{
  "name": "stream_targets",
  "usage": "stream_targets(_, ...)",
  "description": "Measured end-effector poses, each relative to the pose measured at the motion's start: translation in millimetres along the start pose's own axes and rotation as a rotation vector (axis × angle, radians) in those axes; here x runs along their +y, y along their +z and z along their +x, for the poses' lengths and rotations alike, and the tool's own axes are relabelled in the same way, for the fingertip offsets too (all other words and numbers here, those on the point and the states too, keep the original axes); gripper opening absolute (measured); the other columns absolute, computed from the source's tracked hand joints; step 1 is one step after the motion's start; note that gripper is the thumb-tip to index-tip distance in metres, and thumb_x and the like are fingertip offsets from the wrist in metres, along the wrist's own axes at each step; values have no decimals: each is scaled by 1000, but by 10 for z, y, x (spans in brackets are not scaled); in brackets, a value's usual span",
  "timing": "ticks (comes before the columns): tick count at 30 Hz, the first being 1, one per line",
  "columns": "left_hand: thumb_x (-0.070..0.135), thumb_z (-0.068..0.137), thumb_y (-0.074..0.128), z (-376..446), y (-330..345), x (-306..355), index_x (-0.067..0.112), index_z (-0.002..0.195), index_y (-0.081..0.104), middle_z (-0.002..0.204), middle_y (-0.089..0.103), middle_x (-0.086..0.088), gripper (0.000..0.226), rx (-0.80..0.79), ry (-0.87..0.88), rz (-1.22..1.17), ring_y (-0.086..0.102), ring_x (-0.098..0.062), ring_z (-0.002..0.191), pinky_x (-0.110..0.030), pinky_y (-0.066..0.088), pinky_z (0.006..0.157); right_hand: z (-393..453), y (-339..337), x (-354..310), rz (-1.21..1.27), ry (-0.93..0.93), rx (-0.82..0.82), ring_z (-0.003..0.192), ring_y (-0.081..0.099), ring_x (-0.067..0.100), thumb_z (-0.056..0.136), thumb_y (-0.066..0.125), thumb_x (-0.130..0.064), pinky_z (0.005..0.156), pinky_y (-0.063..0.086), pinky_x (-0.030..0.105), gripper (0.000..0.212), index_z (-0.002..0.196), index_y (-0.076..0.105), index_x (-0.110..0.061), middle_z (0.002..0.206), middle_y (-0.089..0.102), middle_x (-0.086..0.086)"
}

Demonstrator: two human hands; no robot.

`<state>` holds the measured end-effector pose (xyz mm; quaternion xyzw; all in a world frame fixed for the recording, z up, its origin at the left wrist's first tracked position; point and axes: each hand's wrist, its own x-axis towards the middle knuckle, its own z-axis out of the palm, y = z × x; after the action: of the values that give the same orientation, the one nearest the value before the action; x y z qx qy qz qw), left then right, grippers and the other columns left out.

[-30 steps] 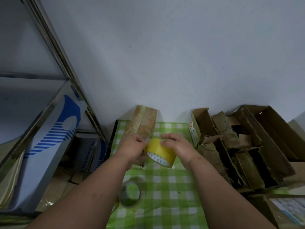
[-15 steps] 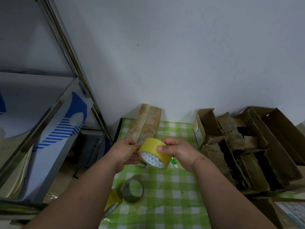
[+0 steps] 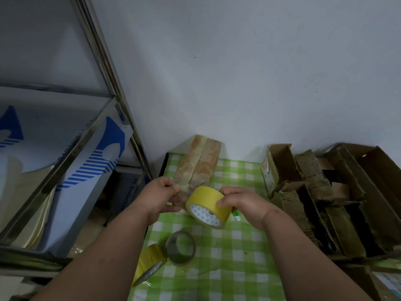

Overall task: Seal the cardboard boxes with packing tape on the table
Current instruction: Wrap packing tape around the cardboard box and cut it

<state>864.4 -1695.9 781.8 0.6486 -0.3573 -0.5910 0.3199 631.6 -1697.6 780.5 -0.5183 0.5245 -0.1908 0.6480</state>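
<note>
The right hand (image 3: 243, 205) grips a yellow roll of packing tape (image 3: 208, 206) with fingers curled over its outer band and thumb on the near side, holding it above the green-and-white checked surface (image 3: 227, 257). The left hand (image 3: 160, 196) is closed in a pinch just left of the roll, apparently on the tape's free end, though the strip itself is too faint to make out. Directly beyond the two hands lies the long brown cardboard box (image 3: 198, 161), already streaked with glossy tape; its long axis runs away from the person toward the wall, its near end just behind the roll and closest to the left hand. The next pull would likely run along that axis. More open cardboard boxes (image 3: 325, 192) are piled well to the right, nearer the right hand.
</note>
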Motion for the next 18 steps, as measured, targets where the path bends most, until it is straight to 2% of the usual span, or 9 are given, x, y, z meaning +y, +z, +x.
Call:
stream_targets(3, 10, 101, 51, 23, -59, 20, 4, 92, 58, 103, 67, -19, 12, 22, 15, 14, 72, -26, 89, -38, 60, 68, 4, 25, -2, -41, -11, -30, 80, 54, 14, 47, 73, -45, 83, 36, 34, 36, 71, 65, -20, 73, 60, -5)
stream_targets(6, 11, 101, 52, 20, -99, -23, 3, 92, 56, 105, 65, -20, 12, 47, 12, -10, 72, -26, 91, -36, 60, 65, -3, -14, -3, -112, -35, 16, 75, 48, 18, 54, 74, -53, 76, 33, 34, 49, 78, 60, -12, 75, 50, 5)
stream_targets(8, 11, 101, 51, 25, -121, -50, 3, 93, 56, 103, 64, -18, 12, 50, 8, -13, 73, -23, 87, -37, 60, 68, -20, -70, -1, -152, -40, 50, 72, 44, 18, 57, 73, -55, 72, 30, 34, 49, 75, 55, -13, 74, 44, 6)
stream_targets(12, 11, 101, 52, 68, -132, -41, 4, 93, 56, 105, 64, -17, 12, 53, 7, -1, 73, -22, 87, -36, 59, 65, -2, -103, 21, -100, 6, 123, 81, 52, 17, 47, 74, -51, 76, 35, 33, 54, 75, 63, -7, 80, 55, 1)
stream_targets(13, 11, 101, 51, 83, -136, -35, 4, 92, 56, 106, 64, -17, 12, 54, 5, -7, 73, -23, 88, -35, 59, 64, 10, -106, 19, -57, 27, 138, 82, 52, 16, 47, 74, -45, 76, 35, 33, 43, 73, 65, -12, 79, 56, -3)
stream_targets(15, 11, 101, 51, 102, -157, -37, 4, 94, 57, 105, 64, -16, 12, 61, 8, -1, 73, -22, 87, -35, 58, 64, 4, -107, -10, -35, 27, 87, 73, 46, 14, 55, 69, -32, 70, 31, 32, 20, 64, 58, -17, 67, 49, -7)
stream_targets(18, 11, 101, 50, 132, -166, -77, 4, 95, 57, 103, 65, -16, 12, 81, 9, 21, 73, -22, 86, -35, 59, 64, 13, -118, -23, -144, 36, 37, 72, 47, 15, 59, 67, -32, 73, 32, 33, 20, 67, 59, -16, 66, 49, -4)
